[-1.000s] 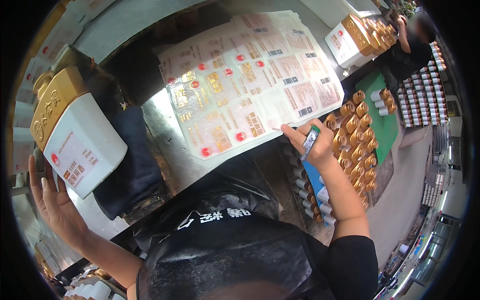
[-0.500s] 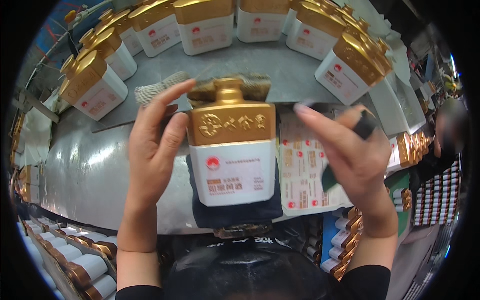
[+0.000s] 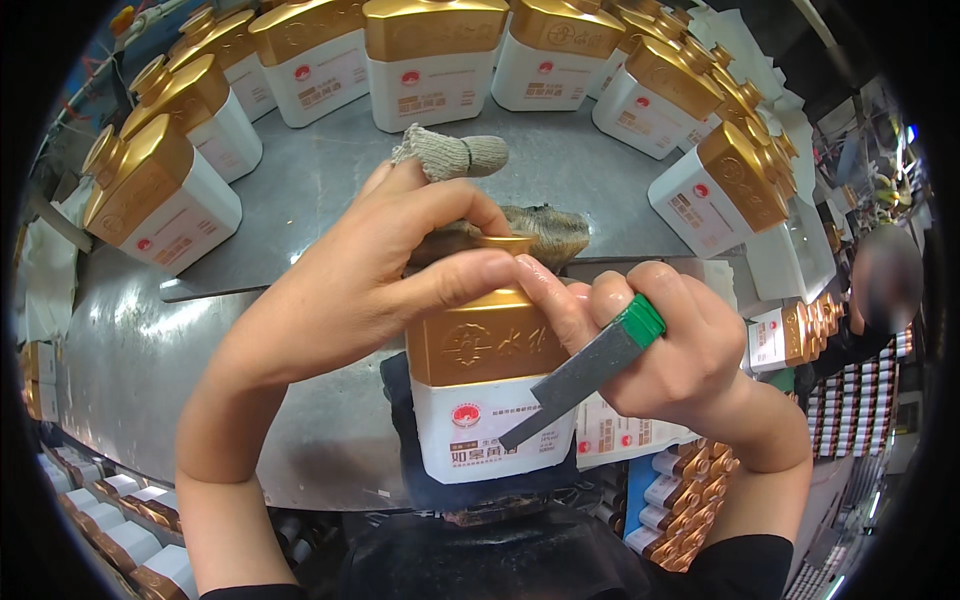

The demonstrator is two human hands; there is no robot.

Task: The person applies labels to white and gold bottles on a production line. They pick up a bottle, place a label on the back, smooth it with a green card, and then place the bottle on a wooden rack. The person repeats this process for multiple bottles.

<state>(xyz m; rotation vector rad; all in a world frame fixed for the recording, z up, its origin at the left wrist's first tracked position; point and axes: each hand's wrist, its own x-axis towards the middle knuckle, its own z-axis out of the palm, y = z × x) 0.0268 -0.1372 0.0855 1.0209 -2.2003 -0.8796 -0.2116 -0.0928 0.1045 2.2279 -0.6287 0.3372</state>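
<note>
A flask-shaped bottle (image 3: 480,410), gold above and white below with a red emblem, stands tilted on a dark cloth (image 3: 398,385) in front of me. My left hand (image 3: 400,250) closes around its gold neck with thumb and forefinger, hiding much of it. Curled fingers of my right hand (image 3: 665,335) grip a flat dark-grey scraper (image 3: 590,370) with a green end, whose blade hangs in front of the white face. My right forefinger reaches the bottle's shoulder beside my left thumb. Behind my hands lie a grey knitted roll (image 3: 455,155) and a brownish bundle (image 3: 548,232).
Similar bottles (image 3: 435,80) stand in an arc along the table's (image 3: 330,160) far side. To the right, a printed sticker sheet (image 3: 625,425) lies partly under my forearm, near a white tray (image 3: 795,265). More bottles (image 3: 675,490) fill racks below. Another person (image 3: 885,290) is at far right.
My left hand has come in from beside the bottle to its neck. My right hand has moved in too, bringing the scraper before the bottle. The view has shifted.
</note>
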